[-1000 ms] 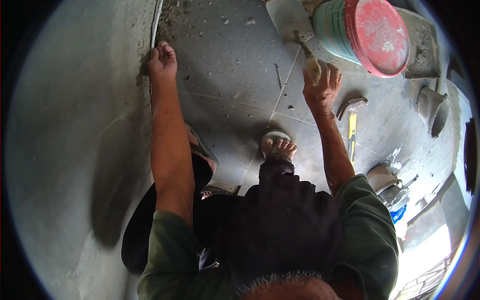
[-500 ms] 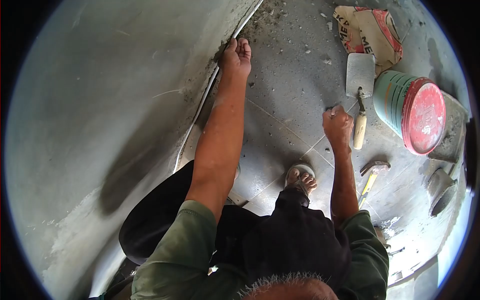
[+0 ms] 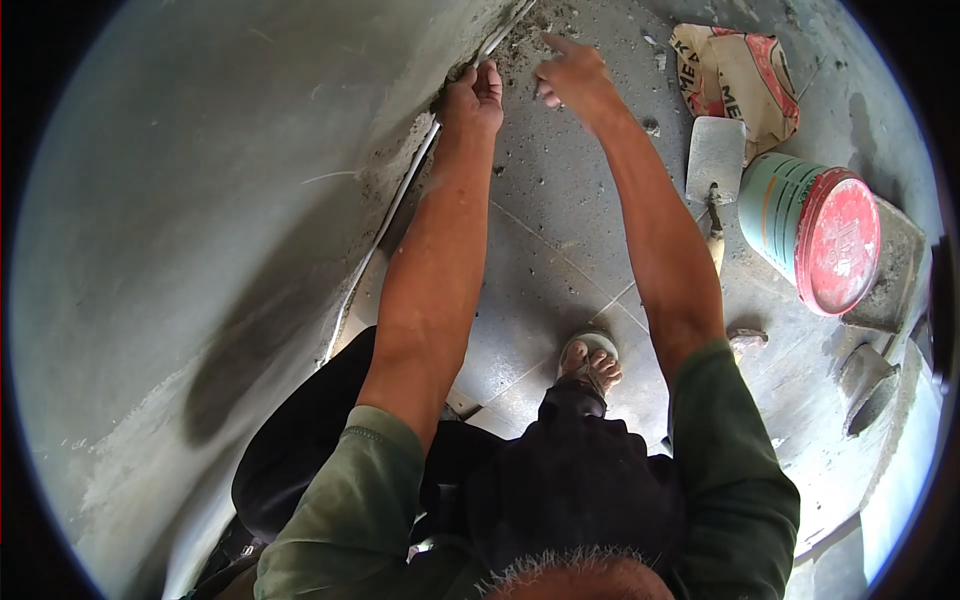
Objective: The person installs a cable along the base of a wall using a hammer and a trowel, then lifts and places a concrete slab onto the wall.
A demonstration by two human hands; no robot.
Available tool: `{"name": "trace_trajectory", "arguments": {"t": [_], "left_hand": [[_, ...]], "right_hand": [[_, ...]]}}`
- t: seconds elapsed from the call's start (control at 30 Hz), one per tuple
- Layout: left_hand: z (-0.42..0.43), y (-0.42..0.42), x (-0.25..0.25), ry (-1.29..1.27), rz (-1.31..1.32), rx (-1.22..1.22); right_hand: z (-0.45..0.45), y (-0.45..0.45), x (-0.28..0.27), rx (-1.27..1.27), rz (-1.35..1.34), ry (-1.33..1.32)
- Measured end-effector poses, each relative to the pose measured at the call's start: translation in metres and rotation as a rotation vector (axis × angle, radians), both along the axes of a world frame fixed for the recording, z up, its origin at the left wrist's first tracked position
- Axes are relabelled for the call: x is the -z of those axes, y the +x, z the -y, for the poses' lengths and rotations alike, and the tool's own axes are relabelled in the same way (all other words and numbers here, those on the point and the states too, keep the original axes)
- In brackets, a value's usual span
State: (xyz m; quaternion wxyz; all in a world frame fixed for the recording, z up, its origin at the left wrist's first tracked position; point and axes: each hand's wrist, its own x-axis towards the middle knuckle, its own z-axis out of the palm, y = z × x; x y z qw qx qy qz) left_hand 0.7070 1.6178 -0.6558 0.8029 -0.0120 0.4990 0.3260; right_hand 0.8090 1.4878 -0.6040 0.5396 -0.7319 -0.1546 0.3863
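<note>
Along the foot of the wall runs a thin white pipe (image 3: pixel 408 185), with a curve in it. My left hand (image 3: pixel 474 98) has its fingers curled at the pipe, which passes behind the hand and shows again above it. Just right of it, my right hand (image 3: pixel 578 82) hangs over the gritty floor, its index finger stretched out and the other fingers loosely bent. Nothing shows in the right hand. Crumbs of mortar (image 3: pixel 530 30) lie around the far end of the pipe.
A trowel (image 3: pixel 716 158) leans by a green bucket with a red lid (image 3: pixel 842 240). A crumpled paper sack (image 3: pixel 745 85) lies behind them. A hammer head (image 3: pixel 748 340) shows beside my right arm. The grey wall (image 3: pixel 200 200) rises on the left.
My right hand has moved forward and left, from beside the trowel to near my left hand, and its fist has loosened. The left hand stays at the pipe.
</note>
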Motion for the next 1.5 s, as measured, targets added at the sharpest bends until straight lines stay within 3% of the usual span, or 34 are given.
{"name": "trace_trajectory", "arguments": {"t": [0.1,0.17,0.4,0.5,0.57,0.8,0.87,1.0,1.07,1.27,1.5], "left_hand": [[-0.003,0.000,0.006,0.012,0.008,0.036],[-0.002,-0.003,0.007,0.033,0.013,0.053],[0.017,-0.002,-0.008,0.079,-0.010,0.170],[0.020,0.003,-0.005,0.095,0.004,0.163],[0.019,0.004,0.001,0.085,0.059,0.144],[0.018,0.008,0.003,0.111,0.125,0.130],[0.018,0.009,0.008,0.123,0.142,0.120],[0.011,0.008,0.026,0.097,0.156,0.131],[0.018,0.012,0.009,0.102,0.111,0.104],[0.013,0.010,0.009,0.087,0.111,0.098],[0.009,0.013,-0.001,0.031,0.170,0.136]], "right_hand": [[-0.031,0.014,0.012,-0.013,-0.143,-0.005],[-0.046,0.023,0.025,0.029,-0.219,0.132],[-0.082,0.033,0.071,0.043,-0.283,0.286],[-0.067,0.022,0.021,0.015,-0.108,0.172],[-0.062,0.019,0.006,0.078,-0.307,0.156],[-0.044,-0.006,0.033,0.333,-0.147,0.259],[-0.035,-0.025,0.014,0.390,-0.006,0.261],[-0.040,-0.042,0.023,0.548,-0.048,0.300],[-0.046,-0.044,0.023,0.770,-0.363,0.417],[-0.054,-0.046,0.027,0.789,-0.691,0.583],[-0.051,-0.044,0.035,0.732,-0.623,0.552]]}}
